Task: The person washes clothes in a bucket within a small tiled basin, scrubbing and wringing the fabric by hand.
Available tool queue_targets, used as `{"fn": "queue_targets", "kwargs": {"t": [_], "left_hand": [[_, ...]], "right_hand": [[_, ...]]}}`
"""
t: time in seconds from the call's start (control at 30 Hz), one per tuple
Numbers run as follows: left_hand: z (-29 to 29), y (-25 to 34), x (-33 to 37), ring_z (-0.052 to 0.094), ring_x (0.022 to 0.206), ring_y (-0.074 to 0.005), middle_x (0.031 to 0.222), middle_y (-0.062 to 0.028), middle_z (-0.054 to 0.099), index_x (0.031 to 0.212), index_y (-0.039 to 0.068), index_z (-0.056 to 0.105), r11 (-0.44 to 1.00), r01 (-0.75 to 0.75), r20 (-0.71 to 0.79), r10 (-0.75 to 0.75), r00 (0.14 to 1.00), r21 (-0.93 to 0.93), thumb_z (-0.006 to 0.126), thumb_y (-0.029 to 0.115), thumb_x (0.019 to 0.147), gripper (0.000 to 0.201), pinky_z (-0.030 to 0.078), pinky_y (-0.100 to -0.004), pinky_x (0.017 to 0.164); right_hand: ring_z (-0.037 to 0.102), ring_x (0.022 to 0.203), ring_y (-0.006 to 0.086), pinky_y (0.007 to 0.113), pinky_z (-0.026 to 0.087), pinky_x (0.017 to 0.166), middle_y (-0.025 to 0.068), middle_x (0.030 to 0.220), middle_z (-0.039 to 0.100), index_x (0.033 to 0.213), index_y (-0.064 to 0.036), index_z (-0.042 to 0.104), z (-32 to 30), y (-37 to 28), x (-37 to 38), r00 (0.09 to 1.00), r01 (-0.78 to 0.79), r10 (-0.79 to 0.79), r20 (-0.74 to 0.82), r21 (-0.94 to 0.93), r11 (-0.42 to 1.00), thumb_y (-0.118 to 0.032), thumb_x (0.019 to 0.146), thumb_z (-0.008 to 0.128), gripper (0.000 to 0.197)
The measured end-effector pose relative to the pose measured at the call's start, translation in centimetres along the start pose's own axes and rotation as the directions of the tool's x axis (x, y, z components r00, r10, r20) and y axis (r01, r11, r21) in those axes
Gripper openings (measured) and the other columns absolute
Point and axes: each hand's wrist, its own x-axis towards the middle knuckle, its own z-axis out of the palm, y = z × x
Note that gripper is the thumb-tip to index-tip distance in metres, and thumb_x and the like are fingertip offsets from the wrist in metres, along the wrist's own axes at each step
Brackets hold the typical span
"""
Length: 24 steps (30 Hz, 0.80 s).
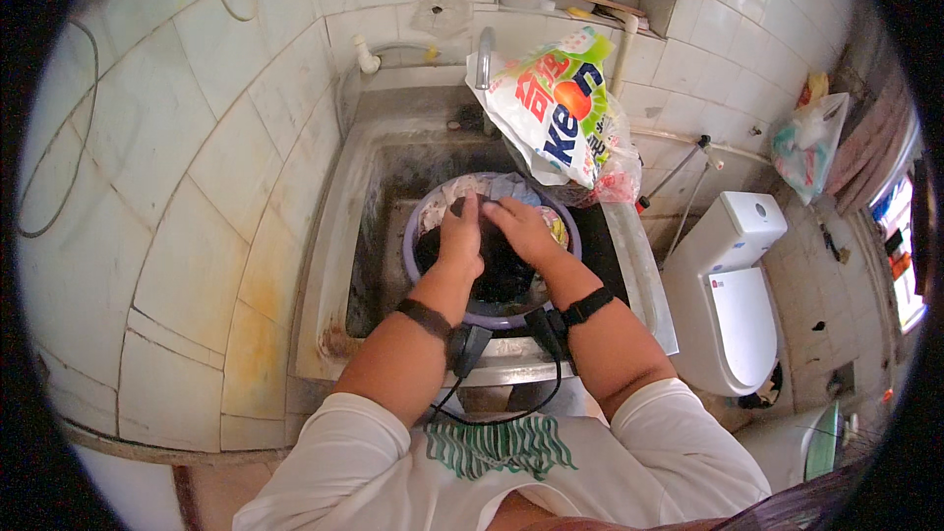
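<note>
Two hands are close together, holding one bunched-up dark cloth (pixel 506 277) between them. Left hand (pixel 459 239) has its thumb up on top, pointing away from the body. Right hand (pixel 526 233) leans in from the other side, with its fingers reaching toward that thumb. Some of the fingers are hidden, so I cannot tell how hard they squeeze. A bit of the dark cloth pokes up by the fingertips, and most of it lies just below and between the hands.

Under the hands is a round purple basin (pixel 410 248). Just past the fingers, some pale pink cloth (pixel 462 187) and some blue-grey cloth (pixel 510 187) lie in it. The basin sits in a big, dirty metal sink (pixel 322 285) that goes all around below the hands.

Farther out, beyond the hands, a bent metal tap (pixel 485 59) stands up. Next to it, ahead and to the right of the hands, is a big white plastic bag (pixel 536 143) with bright colors on it. Well to the right of the hands is a white toilet (pixel 744 329) with its lid down. Black straps (pixel 588 306) go around both arms, behind the hands.
</note>
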Motion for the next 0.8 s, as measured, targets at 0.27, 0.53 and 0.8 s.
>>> {"fn": "queue_targets", "kwargs": {"t": [0.27, 0.53, 0.8], "left_hand": [[-0.4, -2.7, 1.5, 0.046, 0.113, -0.0259, 0.126, -0.0117, 0.049, 0.126, 0.002, 0.044, 0.958, 0.261, 0.125, -0.246, 0.961, -0.119, 0.042, 0.039, 0.092, 0.050, 0.037, -0.0411, 0.094], [0.7, -2.3, 0.3, 0.053, 0.104, -0.0262, 0.117, -0.0106, 0.056, 0.121, 0.007, 0.049, 0.978, 0.115, 0.090, -0.132, 0.987, 0.173, 0.054, 0.042, 0.086, 0.049, 0.040, -0.0452, 0.090], [-2.3, -2.2, 2.4, 0.054, 0.102, -0.0268, 0.113, -0.0105, 0.056, 0.117, 0.006, 0.051, 0.971, 0.192, 0.086, -0.181, 0.980, -0.143, 0.049, 0.041, 0.088, 0.046, 0.042, -0.0414, 0.088]], "right_hand": [[0.056, 0.083, 0.0461, 0.048, 0.045, 0.072, 0.0282, 0.084, 0.059, 0.091, 0.0025, 0.058, 1.0, 0.5, 0.1, 0.976, 0.152, -0.189, -0.110, -0.278, 0.948, -0.033, 0.086, 0.053, 0.036], [0.056, 0.083, 0.0464, 0.049, 0.044, 0.073, 0.0280, 0.087, 0.060, 0.090, 0.0031, 0.059, 0.2, 4.8, 1.4, 0.974, 0.009, -0.078, -0.213, -0.308, 0.951, -0.027, 0.086, 0.053, 0.031], [0.056, 0.079, 0.0464, 0.047, 0.045, 0.071, 0.0260, 0.082, 0.060, 0.086, 0.0038, 0.057, 1.4, -1.5, -1.0, 0.944, 0.324, -0.330, -0.005, -0.175, 0.930, -0.024, 0.083, 0.055, 0.028]]}}
